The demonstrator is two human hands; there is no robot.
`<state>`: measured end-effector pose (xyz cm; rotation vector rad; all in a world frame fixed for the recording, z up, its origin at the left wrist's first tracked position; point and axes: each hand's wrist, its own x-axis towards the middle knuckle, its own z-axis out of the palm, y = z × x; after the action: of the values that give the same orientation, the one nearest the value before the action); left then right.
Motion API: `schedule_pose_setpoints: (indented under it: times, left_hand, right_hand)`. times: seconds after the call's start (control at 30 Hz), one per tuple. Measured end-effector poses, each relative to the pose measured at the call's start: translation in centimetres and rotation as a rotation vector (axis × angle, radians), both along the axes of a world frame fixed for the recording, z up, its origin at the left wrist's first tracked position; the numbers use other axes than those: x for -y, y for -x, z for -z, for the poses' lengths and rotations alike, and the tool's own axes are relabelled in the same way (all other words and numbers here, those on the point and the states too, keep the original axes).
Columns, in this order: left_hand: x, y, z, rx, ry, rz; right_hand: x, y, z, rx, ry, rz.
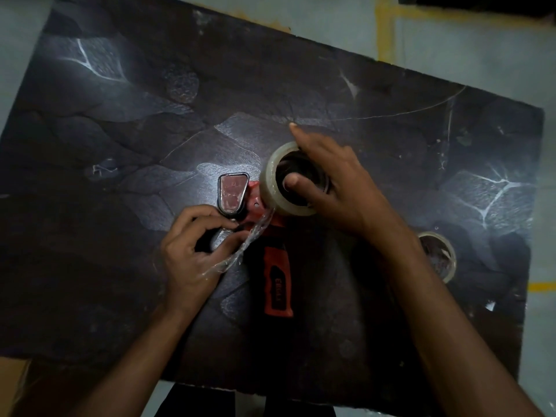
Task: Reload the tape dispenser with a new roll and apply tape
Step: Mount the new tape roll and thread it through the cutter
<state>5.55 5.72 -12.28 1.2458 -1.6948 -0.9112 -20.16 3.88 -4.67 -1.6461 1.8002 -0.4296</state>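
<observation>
A red and black tape dispenser point(276, 278) lies on the dark patterned table point(120, 145), handle toward me. A clear tape roll point(272, 188) sits on its hub. My right hand point(337, 188) rests on the roll, thumb inside the core and fingers over the far rim. A crinkled strip of clear tape point(249, 239) runs from the roll down to my left hand point(195, 251), which pinches its loose end beside the dispenser's front plate point(231, 194).
A nearly spent tape roll point(442, 257) lies at the right, partly behind my right forearm. The table's edges show all round, with grey floor and yellow floor lines point(386, 31) beyond. A brown cardboard corner point(12, 383) shows at the lower left.
</observation>
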Motion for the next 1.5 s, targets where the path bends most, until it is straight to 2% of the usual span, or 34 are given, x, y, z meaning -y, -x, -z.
schedule_pose_setpoints:
  times: [0.1, 0.2, 0.33, 0.4, 0.53, 0.6, 0.9, 1.13, 1.3, 1.4, 1.5]
  left_hand:
    - [-0.4, 0.0, 0.1, 0.026, 0.027, 0.008]
    - [-0.6, 0.2, 0.2, 0.003, -0.030, -0.048]
    - [-1.0, -0.7, 0.6, 0.018, -0.030, 0.035]
    - [-1.5, -1.0, 0.3, -0.044, -0.068, 0.073]
    - [-1.8, -0.1, -0.6, -0.192, -0.205, -0.038]
    - [-1.3, 0.2, -0.7, -0.196, -0.205, -0.097]
    - [-1.1, 0.0, -1.0, -0.262, -0.257, -0.093]
    - [-0.8, -0.4, -0.4, -0.207, -0.249, -0.119]
    - [-0.1, -0.1, 0.7, -0.327, -0.452, -0.106]
    - [0.2, -0.7, 0.5, -0.286, -0.499, 0.019]
    - [0.5, -0.9, 0.3, -0.293, -0.580, 0.058]
  right_hand:
    - [-0.4, 0.7, 0.0, 0.028, -0.044, -0.124]
    - [-0.6, 1.4, 0.2, 0.024, -0.060, -0.200]
    - [-0.8, 1.2, 0.3, -0.016, -0.001, -0.197]
    - [-0.9, 1.1, 0.6, 0.002, 0.023, -0.190]
    - [-0.8, 0.9, 1.0, -0.014, 0.039, -0.208]
    - [-0.7, 0.9, 1.0, -0.034, 0.054, -0.220]
    - [-0.5, 0.1, 0.1, -0.027, 0.013, -0.262]
    - [-0.3, -0.2, 0.7, 0.017, 0.007, -0.284]
    - [-0.3, 0.0, 1.0, 0.052, -0.001, -0.278]
    - [-0.2, 0.0, 1.1, 0.048, -0.021, -0.289]
    - [0.3, -0.4, 0.7, -0.010, -0.047, -0.315]
